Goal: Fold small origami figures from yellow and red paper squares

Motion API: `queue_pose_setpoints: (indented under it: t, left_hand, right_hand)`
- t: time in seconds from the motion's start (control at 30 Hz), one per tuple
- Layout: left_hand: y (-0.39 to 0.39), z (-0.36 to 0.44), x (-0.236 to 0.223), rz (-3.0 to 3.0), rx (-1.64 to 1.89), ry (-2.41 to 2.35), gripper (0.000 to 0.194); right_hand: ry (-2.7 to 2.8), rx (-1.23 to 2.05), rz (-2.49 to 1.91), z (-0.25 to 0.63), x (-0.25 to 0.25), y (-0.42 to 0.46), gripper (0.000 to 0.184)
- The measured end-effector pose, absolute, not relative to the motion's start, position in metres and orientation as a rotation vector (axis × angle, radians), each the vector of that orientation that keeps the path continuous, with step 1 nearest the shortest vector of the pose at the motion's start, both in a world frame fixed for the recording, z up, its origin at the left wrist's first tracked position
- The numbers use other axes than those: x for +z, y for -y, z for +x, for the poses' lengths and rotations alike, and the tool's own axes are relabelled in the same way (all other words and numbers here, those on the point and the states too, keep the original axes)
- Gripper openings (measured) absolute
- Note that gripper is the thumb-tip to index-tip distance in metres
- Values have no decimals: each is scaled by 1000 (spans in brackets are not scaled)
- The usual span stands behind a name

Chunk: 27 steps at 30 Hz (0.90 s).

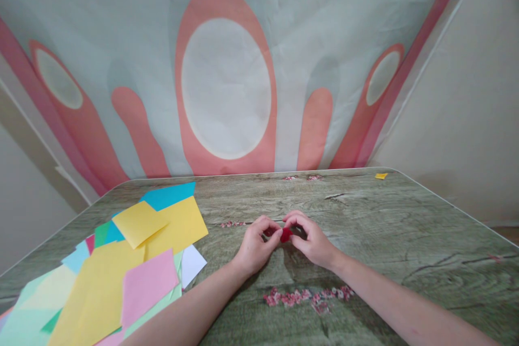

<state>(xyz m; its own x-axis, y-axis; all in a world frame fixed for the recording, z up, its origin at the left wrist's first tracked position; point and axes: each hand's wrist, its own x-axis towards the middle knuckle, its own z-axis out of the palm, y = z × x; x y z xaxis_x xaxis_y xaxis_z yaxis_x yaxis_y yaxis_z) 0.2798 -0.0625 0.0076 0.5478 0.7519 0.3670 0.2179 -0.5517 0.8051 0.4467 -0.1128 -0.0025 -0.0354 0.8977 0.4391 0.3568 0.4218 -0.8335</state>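
Note:
My left hand (pixel 256 244) and my right hand (pixel 310 238) meet at the middle of the table (pixel 405 227). Both pinch a small red folded paper piece (pixel 286 234) between thumbs and fingertips. The fingers of each hand are curled closed around it. Most of the red piece is hidden by the fingers. Both wrists rest low over the wood-grain tabletop.
A loose pile of coloured paper sheets (pixel 121 265), yellow, pink, blue, green and white, lies at the left of the table. A small yellow scrap (pixel 381 175) sits at the far right corner. A patterned pink and grey backdrop (pixel 227 75) hangs behind the table.

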Motion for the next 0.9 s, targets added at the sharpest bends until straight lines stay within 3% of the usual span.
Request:
queue_pose_setpoints:
  t: [0.53,0.9]
  left_hand:
    - [59,278,4,2006,941,-803,15]
    - [54,278,0,1710,822,-727,25]
  right_hand:
    - [1626,546,-1218,449,-8,110,1]
    - [1687,673,-1315,446,-7,113,9]
